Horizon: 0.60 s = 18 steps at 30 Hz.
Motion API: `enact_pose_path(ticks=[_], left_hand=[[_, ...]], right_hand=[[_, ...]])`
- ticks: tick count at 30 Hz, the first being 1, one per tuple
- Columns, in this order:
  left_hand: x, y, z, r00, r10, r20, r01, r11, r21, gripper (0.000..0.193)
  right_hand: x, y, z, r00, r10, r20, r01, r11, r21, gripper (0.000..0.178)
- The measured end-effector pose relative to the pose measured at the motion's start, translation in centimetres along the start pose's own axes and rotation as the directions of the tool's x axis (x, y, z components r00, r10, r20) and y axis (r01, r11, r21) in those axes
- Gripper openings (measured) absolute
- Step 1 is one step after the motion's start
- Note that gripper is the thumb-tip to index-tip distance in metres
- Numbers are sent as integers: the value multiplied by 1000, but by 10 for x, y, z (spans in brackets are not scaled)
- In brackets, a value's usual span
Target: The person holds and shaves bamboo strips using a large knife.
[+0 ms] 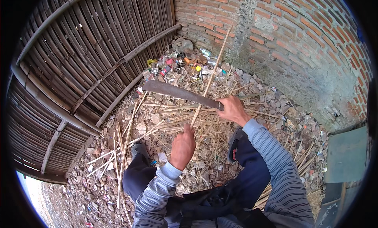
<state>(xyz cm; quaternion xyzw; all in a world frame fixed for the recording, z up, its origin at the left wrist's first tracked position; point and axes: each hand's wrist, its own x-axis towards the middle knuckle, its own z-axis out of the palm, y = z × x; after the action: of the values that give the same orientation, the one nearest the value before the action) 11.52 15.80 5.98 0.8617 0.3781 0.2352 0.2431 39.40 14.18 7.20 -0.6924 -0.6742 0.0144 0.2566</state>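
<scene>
Left hand [182, 146] fingers pinching thin pale bamboo strip [208, 80] upright; right hand [233, 109] fingers wrapped on long dark curved machete [179, 93], edge against strip. Risk: blade slides down strip, cuts left fingers.

My sleeves [275, 161] are grey-blue with thin dark stripes running across them, and my trousers [244, 180] are dark navy. The blade of the machete [177, 92] in my right grip [233, 109] is a dull grey-brown, darker along its back. The bamboo strip [208, 80] in my left grip [182, 146] is pale straw-yellow, like the splinters and shavings [204, 125] strewn over the ground. The bamboo fence [78, 62] on the left is weathered brown in close slats. The brick wall [275, 27] on the far right is orange-red with grey mortar lines and a grey, stained foot. The litter [173, 62] in the far corner shows spots of pink, yellow, green and orange.
</scene>
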Motion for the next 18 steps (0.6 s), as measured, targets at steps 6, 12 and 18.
enact_pose_path(ticks=[6, 12, 18], left_hand=[[2, -4, -5, 999, -43, 4, 42, 995, 86, 22], [-5, -1, -3, 1000, -11, 8, 12, 999, -36, 19], [-4, -6, 0, 999, -31, 22, 31, 999, 19, 19]], right_hand=[[-1, -17, 0, 989, -122, 79, 126, 991, -48, 22], [12, 39, -11, 979, 90, -180, -105, 992, -76, 22], [-4, 9, -6, 974, 210, 85, -209, 978, -9, 22]])
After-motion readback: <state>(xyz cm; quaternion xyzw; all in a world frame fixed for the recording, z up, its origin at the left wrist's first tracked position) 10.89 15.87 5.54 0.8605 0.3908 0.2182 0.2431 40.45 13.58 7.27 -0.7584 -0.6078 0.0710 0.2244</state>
